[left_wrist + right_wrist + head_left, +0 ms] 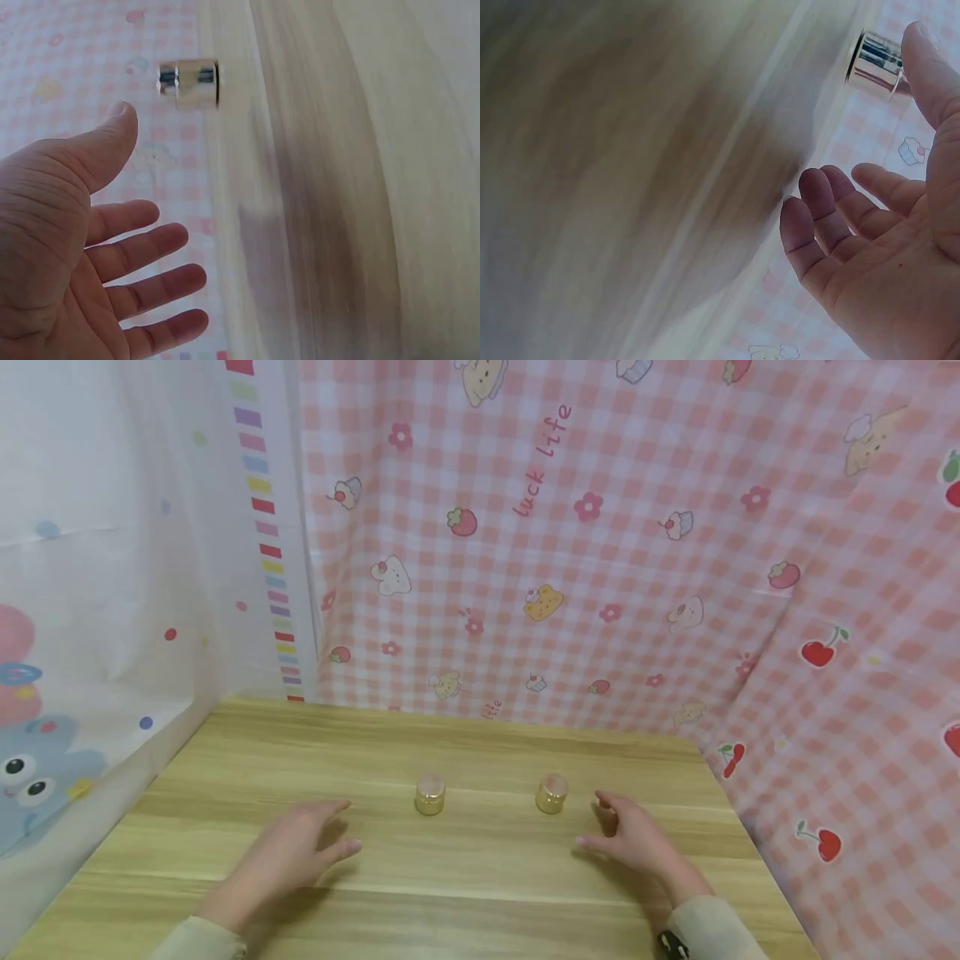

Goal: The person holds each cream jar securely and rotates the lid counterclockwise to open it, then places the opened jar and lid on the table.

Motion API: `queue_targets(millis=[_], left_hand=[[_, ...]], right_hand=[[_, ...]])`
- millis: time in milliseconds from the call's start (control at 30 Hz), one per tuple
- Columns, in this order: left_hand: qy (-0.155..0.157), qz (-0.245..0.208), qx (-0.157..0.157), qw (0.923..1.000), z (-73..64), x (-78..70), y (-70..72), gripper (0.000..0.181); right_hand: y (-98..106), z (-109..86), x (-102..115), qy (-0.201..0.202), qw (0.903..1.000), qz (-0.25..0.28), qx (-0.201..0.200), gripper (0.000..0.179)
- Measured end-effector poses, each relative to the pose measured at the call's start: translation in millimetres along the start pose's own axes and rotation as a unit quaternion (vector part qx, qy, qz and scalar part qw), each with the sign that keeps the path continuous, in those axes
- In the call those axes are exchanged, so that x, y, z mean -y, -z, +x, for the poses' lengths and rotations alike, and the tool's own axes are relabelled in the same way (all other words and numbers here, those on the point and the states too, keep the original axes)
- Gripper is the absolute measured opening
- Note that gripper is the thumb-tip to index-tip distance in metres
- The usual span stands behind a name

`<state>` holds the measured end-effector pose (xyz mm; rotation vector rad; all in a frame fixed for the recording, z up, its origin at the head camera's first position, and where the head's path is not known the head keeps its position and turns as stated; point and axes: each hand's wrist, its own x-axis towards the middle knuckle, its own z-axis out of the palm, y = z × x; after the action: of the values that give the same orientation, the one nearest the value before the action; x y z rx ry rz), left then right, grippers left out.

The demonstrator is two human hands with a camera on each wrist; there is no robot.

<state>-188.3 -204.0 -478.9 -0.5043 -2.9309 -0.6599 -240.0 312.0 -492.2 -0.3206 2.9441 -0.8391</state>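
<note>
Two small round gold containers stand upright on the wooden table, side by side with a gap between them. The left gold container [431, 796] has a pale, pinkish top; the right gold container [551, 794] looks the same. My left hand [296, 847] is to the left of the left container, apart from it, its fingers and thumb spread and holding nothing. On the other side, my right hand [633, 835] is just right of the right container without touching it. Its fingers bend loosely around nothing. Each wrist view shows a shiny container [189, 83] beyond the thumb.
The wooden table [450, 893] has light grain. Behind it hangs a pink checked cloth [495, 568] with cartoon prints, which continues down the right side. A white cloth with coloured dots [112, 568] borders the left edge.
</note>
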Motion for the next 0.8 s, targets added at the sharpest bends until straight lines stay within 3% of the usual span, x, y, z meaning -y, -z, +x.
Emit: queue_targets(millis=[300, 567, 800], left_hand=[[-0.006, -0.024, 0.010, 0.9997, -0.4, -19.2, -9.2, 0.064], [-0.017, -0.035, 0.004, 0.9992, 4.2, -34.3, -14.6, 0.063], [-0.039, -0.059, 0.031, 0.9971, 6.3, -50.8, -23.3, 0.066]], right_hand=[[-11, 6.8, 13, 0.000, 1.0000, 0.007, -0.002, 0.102], [-19, 21.6, 32, -0.036, 0.9991, 0.018, -0.012, 0.101], [-25, 36.1, 47, -0.064, 0.9975, 0.016, -0.025, 0.079]])
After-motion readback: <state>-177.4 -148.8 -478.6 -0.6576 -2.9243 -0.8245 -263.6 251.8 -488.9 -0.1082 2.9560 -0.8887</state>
